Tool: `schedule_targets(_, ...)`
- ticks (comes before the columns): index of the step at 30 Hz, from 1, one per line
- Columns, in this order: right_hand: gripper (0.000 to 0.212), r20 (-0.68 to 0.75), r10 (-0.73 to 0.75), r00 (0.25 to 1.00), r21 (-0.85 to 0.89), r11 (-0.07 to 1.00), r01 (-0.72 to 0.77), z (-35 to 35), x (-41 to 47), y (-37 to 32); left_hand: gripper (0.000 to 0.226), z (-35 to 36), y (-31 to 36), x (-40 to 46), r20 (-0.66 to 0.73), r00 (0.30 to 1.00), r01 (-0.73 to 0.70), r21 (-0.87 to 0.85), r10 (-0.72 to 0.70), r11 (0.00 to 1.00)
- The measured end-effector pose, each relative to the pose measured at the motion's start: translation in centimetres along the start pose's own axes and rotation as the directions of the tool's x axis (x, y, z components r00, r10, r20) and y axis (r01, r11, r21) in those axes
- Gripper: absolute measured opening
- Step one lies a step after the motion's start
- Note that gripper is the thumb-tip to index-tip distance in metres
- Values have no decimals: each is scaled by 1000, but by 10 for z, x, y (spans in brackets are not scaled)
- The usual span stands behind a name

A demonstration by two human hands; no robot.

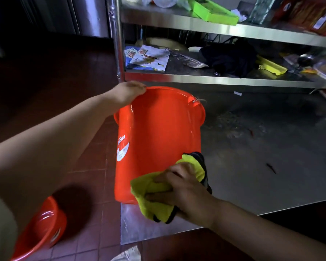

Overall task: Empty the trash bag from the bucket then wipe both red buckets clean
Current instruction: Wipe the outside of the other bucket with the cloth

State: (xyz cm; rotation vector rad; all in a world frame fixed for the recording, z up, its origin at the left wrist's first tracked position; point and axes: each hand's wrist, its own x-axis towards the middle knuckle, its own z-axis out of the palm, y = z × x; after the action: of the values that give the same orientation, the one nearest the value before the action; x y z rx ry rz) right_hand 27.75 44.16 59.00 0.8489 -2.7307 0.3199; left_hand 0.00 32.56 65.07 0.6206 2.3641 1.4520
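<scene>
Nearest, the right hand [186, 189] has its fingers curled round a bunched yellow cloth [154, 193] with a dark edge and presses it against the lower outer wall of a red bucket [158, 140]. That bucket stands tilted at the corner of a steel desk [262, 166], its base by the right hand and its open mouth leaning away toward the shelves; a white label shows on its side, facing left. Below and to the left of the right hand, down on the brown tiled floor [94, 213], a second red bucket [40, 232] sits with its mouth up, partly hidden behind the left forearm. A scrap of clear plastic [128, 255] lies on the floor just under the desk corner, too cut off to tell what it is. Further out, the left hand [128, 92] reaches across and grips the far-left rim of the tilted bucket, fingers hooked over the edge. To the right of both hands the desk top is smeared and carries small bits of dirt. Beyond the left hand rises a steel shelf rack [215, 78]: its lower shelf holds printed papers [149, 57], a dark bundle of cloth [231, 57] and a yellow brush [271, 66], and the shelf above carries a green tray [215, 14] and a red box [312, 14].
</scene>
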Motion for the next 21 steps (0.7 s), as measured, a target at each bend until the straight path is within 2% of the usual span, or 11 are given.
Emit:
schedule_targets(2, 29, -29, -50, 998, -11, 999, 49, 3, 8, 1, 43, 6, -1, 4, 0, 998, 66, 89, -67, 994)
schedule_targets(3, 27, -55, -24, 998, 8, 1000, 25, 6, 12, 4, 48, 6, -4, 4, -10, 996, 93, 84, -92, 992)
schedule_targets(5, 36, -135, 135, 982, 31, 991, -132, 8, 26, 17, 55, 7, -12, 7, -6, 994, 107, -26, -107, 994)
schedule_targets(7, 51, -210, 168, 963, -13, 985, -174, 4, 46, 41, 57, 10, -15, 11, 1, 996, 94, -102, -95, 990)
schedule_targets(9, 42, -214, 194, 957, -57, 976, -211, -7, 69, 75, 53, 14, -13, 14, -12, 996, 85, -138, -88, 987)
schedule_targets(12, 38, -300, 393, 869, -52, 903, -426, -26, 103, 120, 46, 18, -11, 18, -6, 996, 91, -148, -93, 985)
schedule_targets(14, 37, -331, 466, 820, -47, 860, -507, -28, 114, 136, 45, 19, -12, 19, -1, 996, 93, -150, -95, 984)
schedule_targets(17, 38, -346, 480, 806, -40, 851, -524, -25, 116, 134, 50, 19, -15, 19, -7, 995, 101, -149, -104, 984)
schedule_targets(21, 42, -321, 440, 838, -14, 883, -469, -15, 87, 103, 48, 17, -18, 15, -13, 994, 103, -185, -107, 977)
